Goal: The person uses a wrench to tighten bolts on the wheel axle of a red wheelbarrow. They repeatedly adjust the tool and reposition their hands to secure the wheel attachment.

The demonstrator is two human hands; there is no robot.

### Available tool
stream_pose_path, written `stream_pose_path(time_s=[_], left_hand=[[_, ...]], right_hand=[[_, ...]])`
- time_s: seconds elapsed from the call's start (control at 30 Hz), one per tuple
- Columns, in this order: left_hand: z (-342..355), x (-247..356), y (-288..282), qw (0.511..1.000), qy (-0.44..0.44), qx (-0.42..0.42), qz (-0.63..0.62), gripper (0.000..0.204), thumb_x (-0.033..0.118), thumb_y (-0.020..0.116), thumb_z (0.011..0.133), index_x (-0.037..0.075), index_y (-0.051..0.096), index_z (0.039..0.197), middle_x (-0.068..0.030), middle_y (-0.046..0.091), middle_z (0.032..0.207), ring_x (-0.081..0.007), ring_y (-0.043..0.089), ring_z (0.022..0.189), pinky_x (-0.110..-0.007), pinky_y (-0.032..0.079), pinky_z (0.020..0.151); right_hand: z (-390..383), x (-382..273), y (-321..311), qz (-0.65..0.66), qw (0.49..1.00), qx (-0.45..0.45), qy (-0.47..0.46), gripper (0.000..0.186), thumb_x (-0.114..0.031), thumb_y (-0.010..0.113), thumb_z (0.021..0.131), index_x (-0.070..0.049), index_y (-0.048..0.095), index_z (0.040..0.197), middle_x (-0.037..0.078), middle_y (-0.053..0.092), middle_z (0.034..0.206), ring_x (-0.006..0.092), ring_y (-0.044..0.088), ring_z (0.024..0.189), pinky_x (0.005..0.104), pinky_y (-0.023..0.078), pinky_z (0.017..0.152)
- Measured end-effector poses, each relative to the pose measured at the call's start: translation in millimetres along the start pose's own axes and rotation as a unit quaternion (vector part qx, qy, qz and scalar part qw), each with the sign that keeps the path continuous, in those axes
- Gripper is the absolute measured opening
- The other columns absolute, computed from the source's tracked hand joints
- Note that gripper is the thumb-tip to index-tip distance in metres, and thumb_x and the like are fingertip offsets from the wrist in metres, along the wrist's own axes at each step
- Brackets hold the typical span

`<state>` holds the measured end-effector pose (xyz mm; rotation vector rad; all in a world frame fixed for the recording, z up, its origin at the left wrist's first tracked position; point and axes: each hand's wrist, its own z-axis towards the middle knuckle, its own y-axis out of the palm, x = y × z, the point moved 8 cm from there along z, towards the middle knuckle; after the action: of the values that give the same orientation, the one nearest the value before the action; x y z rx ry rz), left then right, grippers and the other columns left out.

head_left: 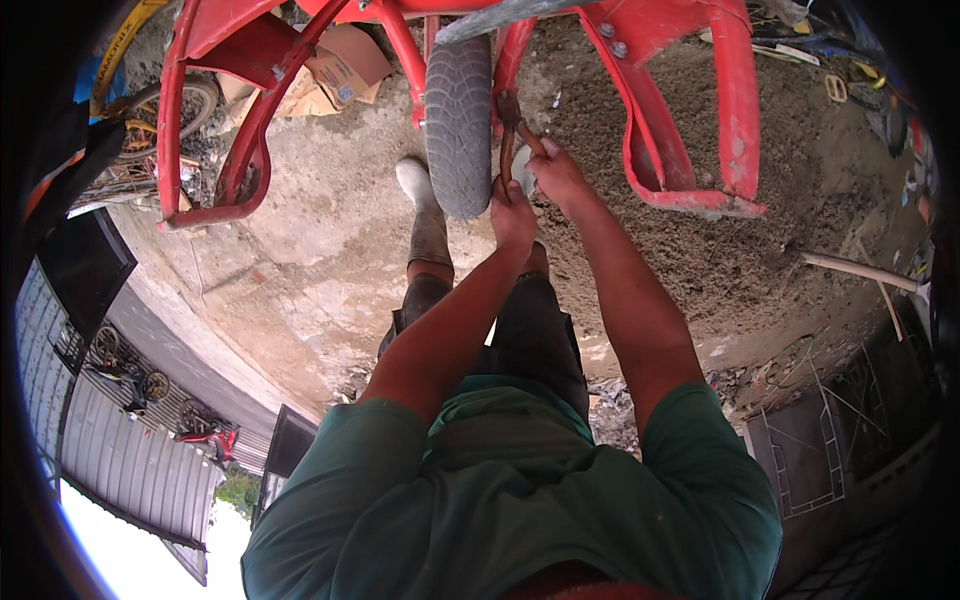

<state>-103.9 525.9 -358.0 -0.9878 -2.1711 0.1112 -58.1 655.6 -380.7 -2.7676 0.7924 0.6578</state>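
A red metal wheelbarrow frame (650, 130) stands upturned in front of me, its grey tyre (458, 120) pointing toward me. Both my hands meet just right of the tyre on a rusty brown tool (508, 125) set against the wheel's mount. My left hand (512, 212) grips the tool's lower end. My right hand (555, 172) closes on the tool a little higher, next to the frame's fork. My white rubber boot (418, 185) rests on the ground left of the tyre.
Sandy, dusty ground (760, 250) surrounds the frame. Flattened cardboard (335, 70) lies behind the tyre. A pale pipe (860, 270) lies at the right, wire racks (810, 440) at lower right. Bicycle wheels (180, 110) and scrap sit at the far left.
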Motion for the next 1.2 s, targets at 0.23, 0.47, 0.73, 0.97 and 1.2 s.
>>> stream_pose_path(time_s=[0.23,0.47,0.73,0.97,1.2], left_hand=[[10.5,-33.8,0.2,0.998,-0.02,-0.019,-0.05,0.041,0.042,0.044,0.103,0.009,0.052,0.126,-0.0064,0.056,0.093,-0.0113,0.054,0.064,-0.027,0.046,0.05],[-17.9,17.1,-3.1,0.973,-0.198,-0.107,-0.06,0.071,0.065,0.06,0.087,0.009,0.048,0.128,-0.007,0.054,0.099,-0.0135,0.056,0.07,-0.031,0.053,0.057],[-17.0,18.6,4.2,0.96,-0.234,-0.151,-0.023,0.086,0.062,0.073,0.076,0.004,0.043,0.131,-0.012,0.052,0.111,-0.025,0.056,0.095,-0.043,0.053,0.076],[3.2,3.4,4.7,0.971,-0.146,-0.186,-0.04,0.078,0.044,0.072,0.077,0.007,0.039,0.137,-0.0146,0.05,0.123,-0.0288,0.055,0.105,-0.043,0.052,0.08],[-0.2,26.4,6.8,0.963,-0.17,-0.207,-0.034,0.075,0.039,0.066,0.076,0.012,0.039,0.14,-0.012,0.048,0.13,-0.029,0.05,0.118,-0.051,0.049,0.087]], right_hand=[[-5.1,3.0,28.4,0.353,0.923,-0.134,0.069,0.054,-0.015,0.056,0.087,-0.012,0.044,0.14,0.01,0.061,0.108,0.0207,0.059,0.094,0.0356,0.048,0.09],[6.8,-8.3,46.8,0.469,0.832,-0.275,0.115,0.047,-0.02,0.054,0.086,-0.001,0.049,0.129,0.015,0.063,0.109,0.0265,0.062,0.097,0.0402,0.05,0.091],[41.7,18.2,49.9,0.346,0.903,-0.213,0.138,0.038,-0.014,0.053,0.08,-0.001,0.055,0.116,0.015,0.063,0.101,0.0296,0.064,0.094,0.0435,0.052,0.087],[33.4,-3.9,53.8,0.345,0.907,-0.221,0.096,0.029,-0.008,0.053,0.076,-0.003,0.055,0.105,0.012,0.061,0.092,0.0286,0.063,0.085,0.0423,0.053,0.08],[41.2,2.0,48.7,0.314,0.918,-0.214,0.109,0.051,-0.008,0.053,0.074,-0.009,0.05,0.126,0.011,0.06,0.094,0.0288,0.062,0.086,0.0428,0.051,0.083]])
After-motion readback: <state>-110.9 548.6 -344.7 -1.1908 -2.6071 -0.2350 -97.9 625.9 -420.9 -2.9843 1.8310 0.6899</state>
